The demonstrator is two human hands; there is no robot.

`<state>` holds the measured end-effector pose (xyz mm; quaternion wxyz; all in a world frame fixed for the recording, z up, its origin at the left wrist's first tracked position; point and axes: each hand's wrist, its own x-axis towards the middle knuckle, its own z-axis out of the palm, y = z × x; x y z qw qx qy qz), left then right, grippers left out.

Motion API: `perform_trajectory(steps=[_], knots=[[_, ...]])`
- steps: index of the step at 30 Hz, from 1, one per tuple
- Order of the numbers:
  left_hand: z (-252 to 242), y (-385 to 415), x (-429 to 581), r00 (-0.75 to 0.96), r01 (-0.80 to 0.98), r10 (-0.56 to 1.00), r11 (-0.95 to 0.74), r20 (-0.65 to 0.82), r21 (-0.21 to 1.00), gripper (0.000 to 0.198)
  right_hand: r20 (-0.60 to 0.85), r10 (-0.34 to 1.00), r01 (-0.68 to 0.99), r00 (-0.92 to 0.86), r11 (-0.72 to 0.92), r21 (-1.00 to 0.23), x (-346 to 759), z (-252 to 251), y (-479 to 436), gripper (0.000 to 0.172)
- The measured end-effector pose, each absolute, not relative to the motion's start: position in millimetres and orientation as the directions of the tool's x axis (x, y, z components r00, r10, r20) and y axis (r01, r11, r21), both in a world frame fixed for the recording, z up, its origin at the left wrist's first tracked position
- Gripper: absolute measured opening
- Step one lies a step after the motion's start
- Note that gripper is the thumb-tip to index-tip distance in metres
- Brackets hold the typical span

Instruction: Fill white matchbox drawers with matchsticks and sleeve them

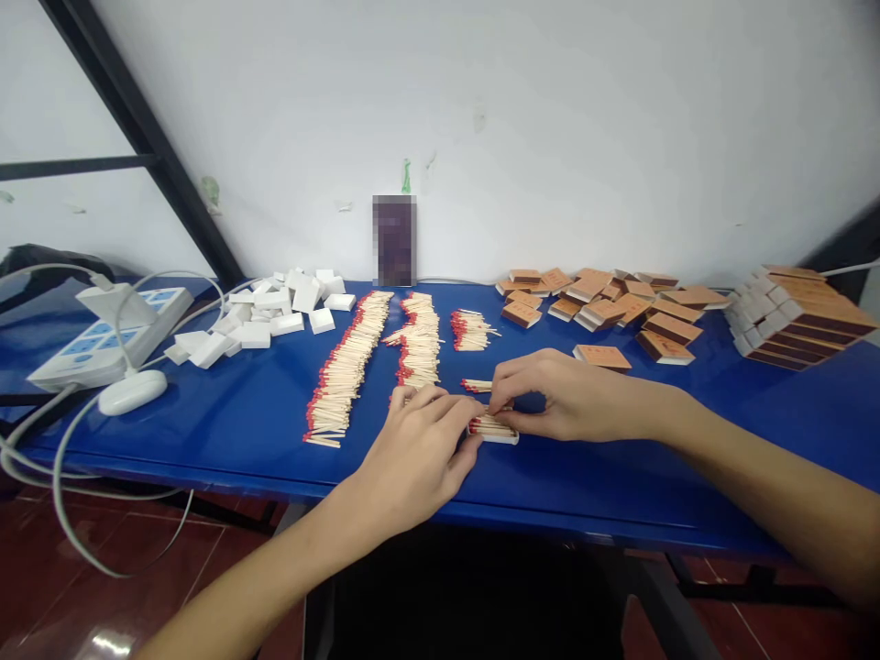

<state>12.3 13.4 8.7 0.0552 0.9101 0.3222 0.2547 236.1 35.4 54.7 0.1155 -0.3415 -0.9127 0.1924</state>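
Near the front edge of the blue table (pixel 240 422), a small white matchbox tray (pixel 493 432) filled with red-tipped matches lies between my hands. My left hand (pixel 419 445) has its fingers curled against the tray's left end. From the right, my right hand (pixel 570 394) pinches the matches in the tray. Behind them lie long rows of loose matches (pixel 347 367), a second row (pixel 418 339) and a small heap (pixel 469 330).
Several empty white trays (pixel 275 312) are heaped at the back left. Orange matchbox sleeves (pixel 605 307) lie scattered at the back right, with a stack of finished boxes (pixel 797 316) at the far right. A power strip (pixel 110 335), an adapter (pixel 133 391) and cables occupy the left end.
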Motion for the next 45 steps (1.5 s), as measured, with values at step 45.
perform_trajectory(steps=[45], knots=[[3.7,16.2,13.0,0.645,0.539,0.591,-0.801,0.484,0.261,0.013,0.062,0.688,0.595,-0.723,0.665,-0.451,236.5,50.8,36.4,0.015]])
